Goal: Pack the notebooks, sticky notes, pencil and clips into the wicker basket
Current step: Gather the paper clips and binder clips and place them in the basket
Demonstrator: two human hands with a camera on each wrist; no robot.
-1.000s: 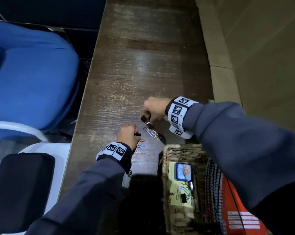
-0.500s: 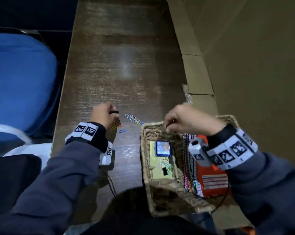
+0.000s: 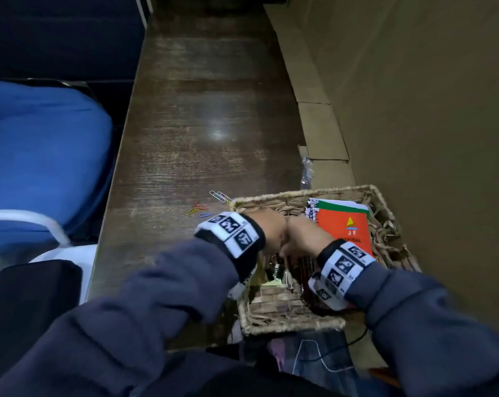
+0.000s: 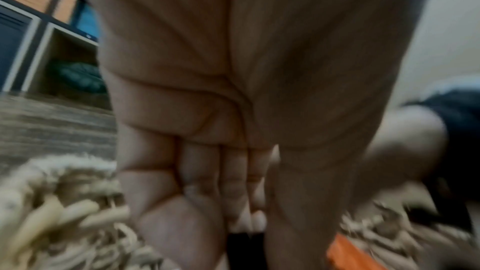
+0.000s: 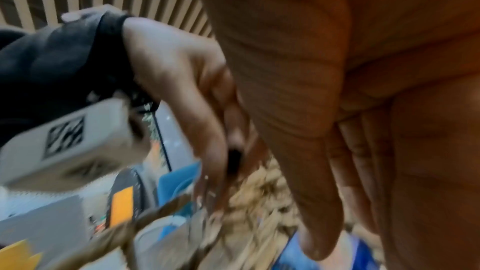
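Observation:
The wicker basket (image 3: 299, 193) stands at the near right of the dark wooden table (image 3: 199, 124). An orange spiral notebook (image 3: 342, 227) lies in its right half, and yellow sticky notes (image 3: 274, 282) show at its near left. Both hands hang over the basket's middle, side by side. My left hand (image 3: 268, 233) pinches a small black clip (image 5: 235, 161), which also shows dark below the curled fingers (image 4: 244, 249). My right hand (image 3: 302, 239) points its fingers down into the basket, with nothing seen in them. Several coloured paper clips (image 3: 198, 209) lie on the table just left of the basket.
A blue chair (image 3: 42, 153) and a black armrest (image 3: 27, 296) stand along the table's left edge. A cardboard wall (image 3: 414, 110) rises on the right. A crumpled clear wrapper (image 3: 307, 170) lies just behind the basket.
My left hand has left the paper clips and moved right over the basket with the black clip. My right hand stays over the basket, now closer to me.

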